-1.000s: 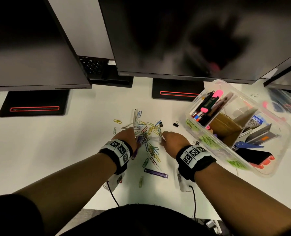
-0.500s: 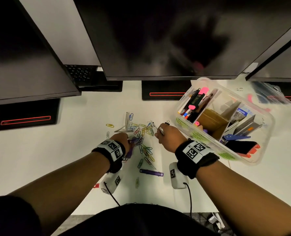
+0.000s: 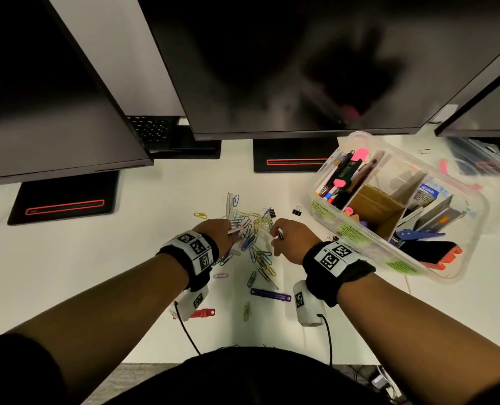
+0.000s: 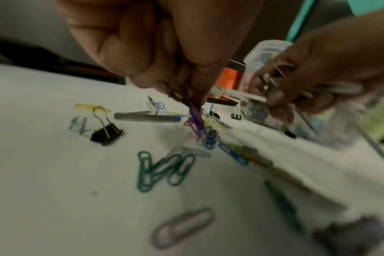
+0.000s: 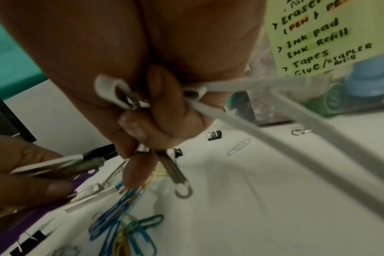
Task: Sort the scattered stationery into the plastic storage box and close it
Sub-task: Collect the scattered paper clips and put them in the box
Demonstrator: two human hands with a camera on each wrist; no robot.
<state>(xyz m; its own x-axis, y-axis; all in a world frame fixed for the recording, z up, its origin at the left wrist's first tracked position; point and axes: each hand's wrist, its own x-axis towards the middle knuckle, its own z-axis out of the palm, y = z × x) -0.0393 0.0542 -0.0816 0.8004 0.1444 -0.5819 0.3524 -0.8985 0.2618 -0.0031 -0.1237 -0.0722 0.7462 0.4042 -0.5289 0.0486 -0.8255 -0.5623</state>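
Both hands work over the paper clips (image 3: 254, 244) scattered on the white worktop (image 3: 126, 258). Left hand (image 3: 218, 233), grip clenched, pinches a purple clip bunch (image 4: 195, 119). Right hand (image 3: 291, 239) grasps grey metal fasteners (image 5: 171, 169) in curled fingers. Plastic storage box (image 3: 459, 249) stands open just right of it, holding pens (image 3: 345, 176), a cardboard divider and a stapler. Black binder clip (image 3: 296, 211) lies between pile and box.

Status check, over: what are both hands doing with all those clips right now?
Left hand pinching purple paper clips. Right hand gripping white and metal fasteners. Storage box open; clips still scattered.
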